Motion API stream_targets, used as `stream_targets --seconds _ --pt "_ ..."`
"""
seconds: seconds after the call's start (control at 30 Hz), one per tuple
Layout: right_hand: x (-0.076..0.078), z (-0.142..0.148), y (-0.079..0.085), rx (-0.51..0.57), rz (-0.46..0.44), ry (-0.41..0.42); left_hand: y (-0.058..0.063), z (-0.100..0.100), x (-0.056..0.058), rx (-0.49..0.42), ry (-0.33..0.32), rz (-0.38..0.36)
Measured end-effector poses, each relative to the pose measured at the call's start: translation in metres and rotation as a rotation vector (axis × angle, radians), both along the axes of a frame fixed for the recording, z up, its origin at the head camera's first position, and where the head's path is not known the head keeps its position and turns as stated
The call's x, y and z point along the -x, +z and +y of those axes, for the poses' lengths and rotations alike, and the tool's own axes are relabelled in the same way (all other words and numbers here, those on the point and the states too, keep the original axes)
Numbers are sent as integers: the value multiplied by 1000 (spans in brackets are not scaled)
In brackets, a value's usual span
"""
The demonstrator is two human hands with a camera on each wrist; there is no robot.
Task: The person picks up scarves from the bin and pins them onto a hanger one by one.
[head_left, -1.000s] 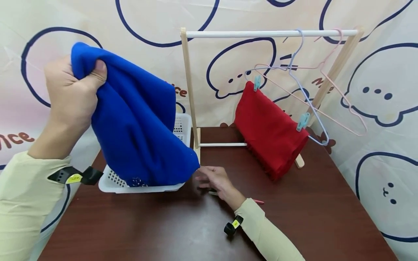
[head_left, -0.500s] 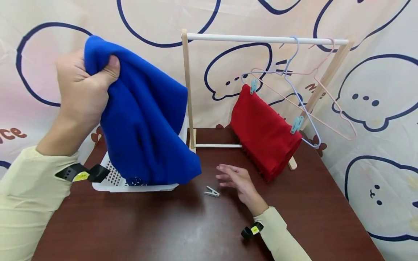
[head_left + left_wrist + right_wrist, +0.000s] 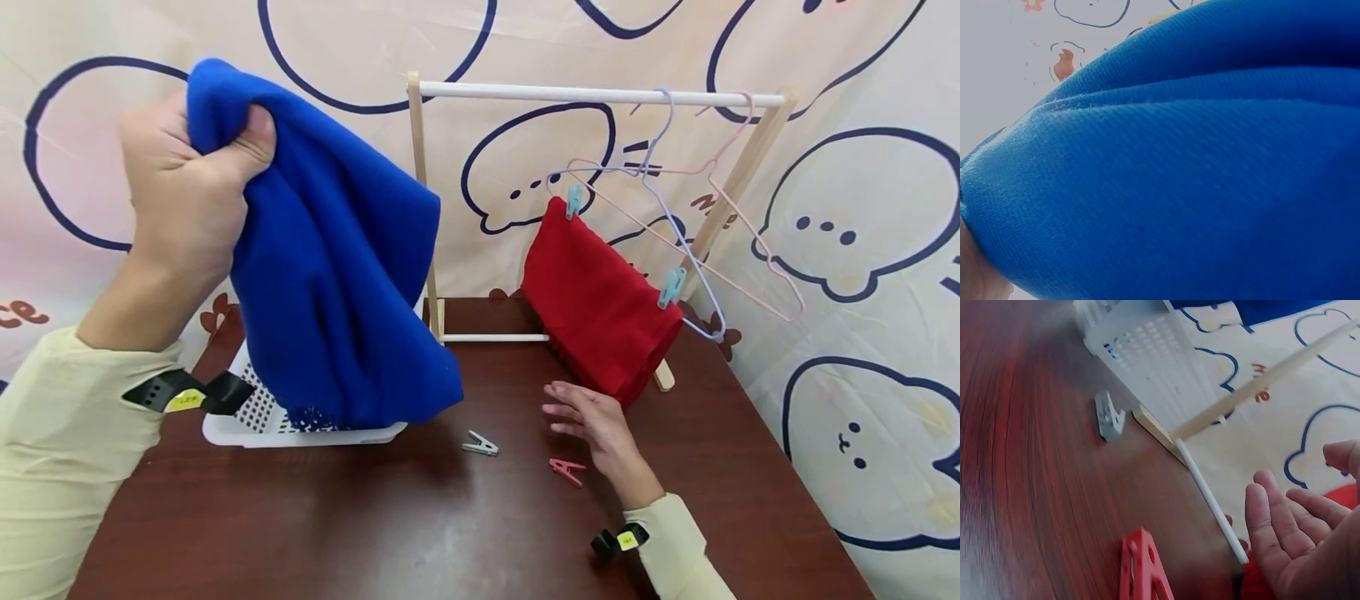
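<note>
A blue cloth (image 3: 330,275) hangs in folds from my left hand (image 3: 191,179), which grips its upper corner with the thumb across the front. It fills most of the left wrist view. My right hand (image 3: 596,425) is held over the table with fingers loosely extended and nothing in them, just in front of a red cloth (image 3: 600,292). Two light-blue clothespins (image 3: 672,287) fasten that red cloth to a blue hanger (image 3: 686,242). Near the right hand lie a red clothespin (image 3: 566,471) and a grey clothespin (image 3: 480,443) on the table.
Behind the blue cloth stands a white perforated basket (image 3: 251,408), partly hidden. A wooden rack with a white top rail (image 3: 540,91) rises at the back, and a pink hanger (image 3: 750,225) hangs there too. The dark brown table (image 3: 420,533) meets patterned curtains behind and at right.
My right hand has drawn away from the blue cloth's lower corner toward the right, uncovering both loose clothespins. The left hand still grips the blue cloth, now slightly higher in view.
</note>
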State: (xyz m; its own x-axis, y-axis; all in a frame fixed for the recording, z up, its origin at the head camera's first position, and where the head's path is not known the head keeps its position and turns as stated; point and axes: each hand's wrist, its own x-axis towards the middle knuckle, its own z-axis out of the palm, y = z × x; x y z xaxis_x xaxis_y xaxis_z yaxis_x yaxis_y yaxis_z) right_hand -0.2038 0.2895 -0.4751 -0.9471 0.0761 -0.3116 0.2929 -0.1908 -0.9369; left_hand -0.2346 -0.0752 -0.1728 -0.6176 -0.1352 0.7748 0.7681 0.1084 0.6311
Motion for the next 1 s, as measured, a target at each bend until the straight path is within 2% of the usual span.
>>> stream_targets --seconds 0.2,0.37,0.63,0.9,1.0 --pt "-13 25 -7 -14 -23 -54 -1 7 1 -17 -31 33" --pt "-20 44 -3 -18 -16 -113 -2 8 3 -61 -51 62" --pt "-22 67 10 -34 -13 -179 3 5 5 -169 -148 45" --pt "-20 82 14 15 39 -291 2 5 4 -198 -168 54" --pt "-20 88 18 23 49 -362 0 7 4 -166 -150 74"
